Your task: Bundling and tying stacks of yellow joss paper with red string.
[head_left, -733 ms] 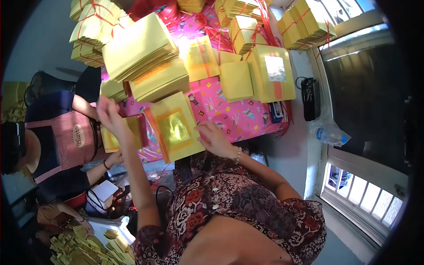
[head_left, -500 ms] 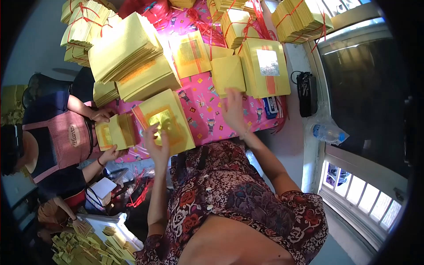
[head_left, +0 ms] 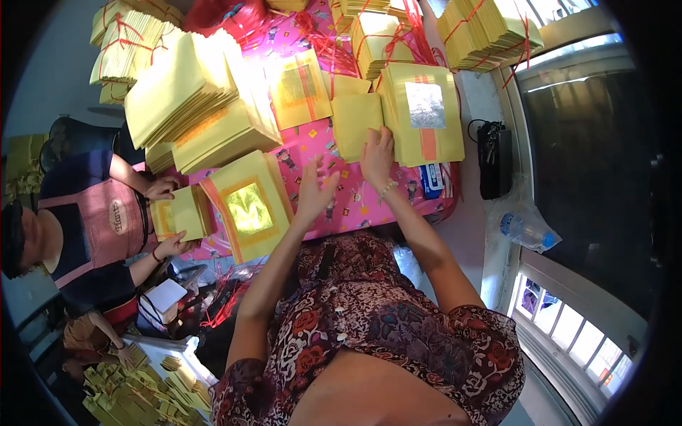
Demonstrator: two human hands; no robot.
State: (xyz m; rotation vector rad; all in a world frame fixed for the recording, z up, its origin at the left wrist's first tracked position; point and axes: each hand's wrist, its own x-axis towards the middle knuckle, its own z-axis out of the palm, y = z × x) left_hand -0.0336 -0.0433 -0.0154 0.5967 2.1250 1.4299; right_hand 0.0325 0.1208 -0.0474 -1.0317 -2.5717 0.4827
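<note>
The person's right hand (head_left: 377,157) has its fingers slightly bent, the tips at the lower right part of a plain yellow rectangular paper stack (head_left: 355,126); whether it grips the stack cannot be told. This stack lies on a pink cartoon-patterned table cover (head_left: 349,207), just left of a larger yellow paper stack with a silver square and an orange-red band (head_left: 426,138). The person's left hand (head_left: 315,193) is in front of the body, fingers spread and holding nothing, between the plain stack and a yellow paper stack bearing a shiny gold square (head_left: 250,210), which lies at an angle near the table's front edge. On the left, a co-worker in a pink apron (head_left: 101,213) has both hands on a folded yellow paper piece (head_left: 190,216).
</note>
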